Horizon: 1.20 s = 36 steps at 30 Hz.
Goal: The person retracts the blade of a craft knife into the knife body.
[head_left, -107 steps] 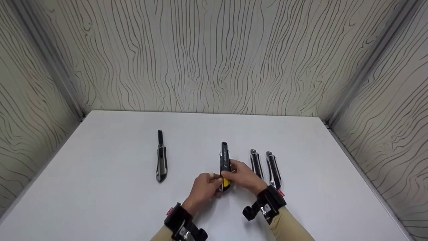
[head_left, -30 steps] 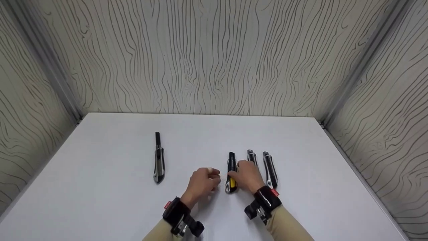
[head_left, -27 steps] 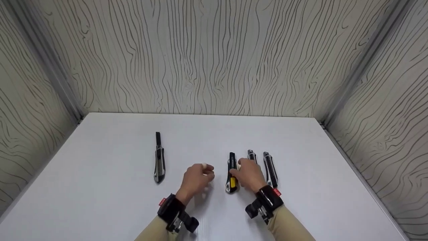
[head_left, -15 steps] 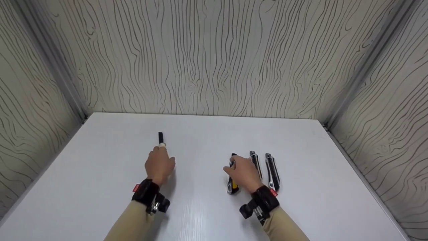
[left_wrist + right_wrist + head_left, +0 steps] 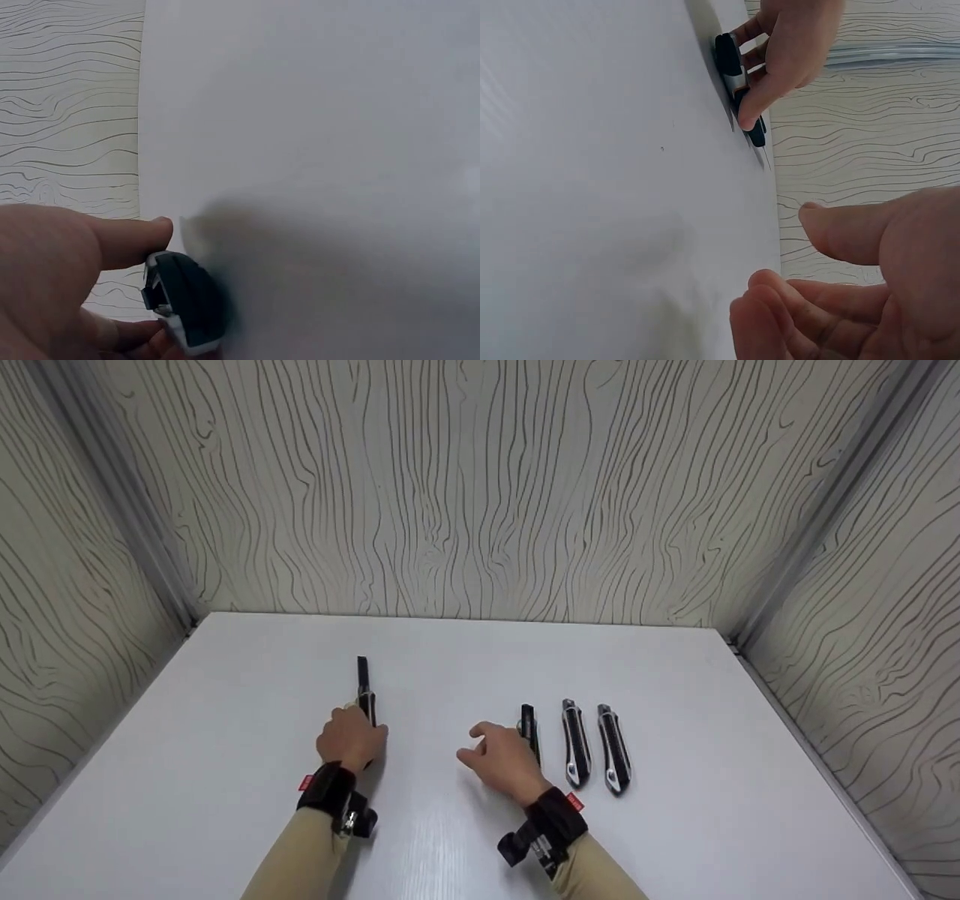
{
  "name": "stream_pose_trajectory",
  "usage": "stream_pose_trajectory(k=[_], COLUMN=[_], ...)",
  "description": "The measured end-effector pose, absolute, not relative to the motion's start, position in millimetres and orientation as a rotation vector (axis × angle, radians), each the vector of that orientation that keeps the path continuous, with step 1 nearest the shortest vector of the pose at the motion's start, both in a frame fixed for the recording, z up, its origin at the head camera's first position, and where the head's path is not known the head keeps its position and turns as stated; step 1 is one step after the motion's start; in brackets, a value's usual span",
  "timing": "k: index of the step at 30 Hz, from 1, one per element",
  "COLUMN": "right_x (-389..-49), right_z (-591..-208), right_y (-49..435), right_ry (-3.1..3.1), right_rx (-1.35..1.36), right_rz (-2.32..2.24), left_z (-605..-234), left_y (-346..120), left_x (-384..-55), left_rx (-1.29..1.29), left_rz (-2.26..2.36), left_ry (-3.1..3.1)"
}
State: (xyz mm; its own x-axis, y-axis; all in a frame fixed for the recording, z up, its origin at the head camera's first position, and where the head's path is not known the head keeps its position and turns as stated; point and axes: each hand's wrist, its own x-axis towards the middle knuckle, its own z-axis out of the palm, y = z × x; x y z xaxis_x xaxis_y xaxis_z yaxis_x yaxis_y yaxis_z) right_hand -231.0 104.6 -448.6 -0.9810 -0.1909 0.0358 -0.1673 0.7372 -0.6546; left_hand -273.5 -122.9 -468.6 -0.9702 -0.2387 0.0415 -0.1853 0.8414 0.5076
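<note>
My left hand (image 5: 351,737) grips the handle of a snap-off utility knife (image 5: 365,701), its black blade extended toward the back wall. In the left wrist view the knife's butt end (image 5: 187,304) shows between thumb and fingers. The right wrist view shows the same knife (image 5: 735,71) tilted a little off the table. My right hand (image 5: 504,761) hovers over the middle with thumb and fingers apart, holding nothing. Beside it, partly hidden by the hand, lies another utility knife (image 5: 529,726).
Two more utility knives, one nearer (image 5: 576,742) and one farther right (image 5: 615,748), lie side by side with blades retracted. All are on a white table (image 5: 450,660) enclosed by wood-grain patterned panels (image 5: 465,495).
Both hands earlier held the yellow-marked knife, which was then laid beside the other two. My left hand moved left and took the extended knife; my right hand let go and shifted left.
</note>
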Motion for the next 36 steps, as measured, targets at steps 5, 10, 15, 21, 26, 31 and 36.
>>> stream_pose_trajectory(k=[5,10,15,21,26,31,36], right_x=[-229.5,-229.0,-230.2,-235.9,-238.7,-239.9,-244.9], right_z=[-450.0,-450.3,-448.2,-443.7,-435.5,-434.0,-442.7], right_y=[104.4,106.8,111.1,118.7,123.3,129.8,136.4], right_ry=[2.870,2.858,2.879,2.753,2.482,2.307,2.326], right_rx=[-0.314,-0.373,-0.375,-0.297,-0.136,-0.097,-0.040], right_rz=[-1.108,-1.126,-1.132,-1.331,-1.620,-1.767,-1.777], left_z=[-471.0,-471.4,-461.6,-449.3,-448.5,-450.3,-451.5], left_y=[-123.0,-119.7,-103.6,-66.5,-34.3,-11.5,-1.6], left_x=[-273.2,-269.6,-262.3,-245.4,-228.9,-217.6,-212.5], left_rx=[0.308,0.270,0.186,0.079,0.001,-0.090,-0.125], left_rz=[-0.794,-0.794,-0.850,-0.936,-1.021,-1.016,-1.007], left_ry=[-2.914,-2.893,-2.834,-2.791,-2.778,-2.758,-2.755])
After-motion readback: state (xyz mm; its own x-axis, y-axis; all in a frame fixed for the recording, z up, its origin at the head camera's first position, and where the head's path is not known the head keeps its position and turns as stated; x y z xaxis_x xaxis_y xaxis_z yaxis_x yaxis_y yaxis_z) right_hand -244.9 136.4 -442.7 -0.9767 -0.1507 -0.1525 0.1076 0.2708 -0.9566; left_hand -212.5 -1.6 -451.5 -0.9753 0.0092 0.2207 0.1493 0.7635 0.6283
